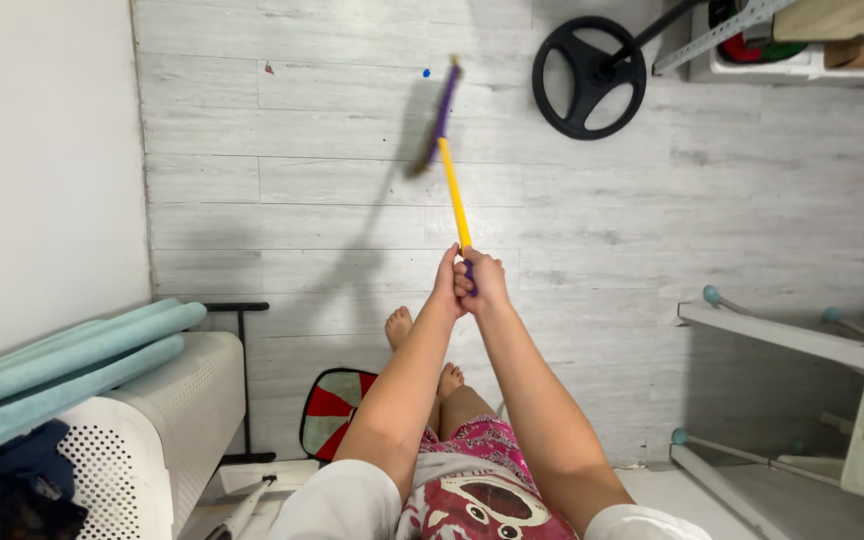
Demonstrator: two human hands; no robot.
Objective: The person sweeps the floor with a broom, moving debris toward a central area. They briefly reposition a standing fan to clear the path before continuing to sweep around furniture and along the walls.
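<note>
A broom with a yellow handle [454, 190] and a purple brush head [438, 120] reaches out over the pale grey plank floor [332, 200]. Both hands clasp the near end of the handle. My left hand [446, 282] wraps it from the left, and my right hand [482, 280] grips it beside the left, fingers closed. The brush head is blurred and rests near the floor far in front. My bare feet [399, 326] show below the hands.
A white perforated appliance [167, 420] with teal rolled mats [72, 360] stands at the left by a white wall. A black wheel-shaped base [588, 78] lies top right. An overturned white table [802, 400] sits at the right. A red-and-white fan-like object [337, 405] lies near my feet.
</note>
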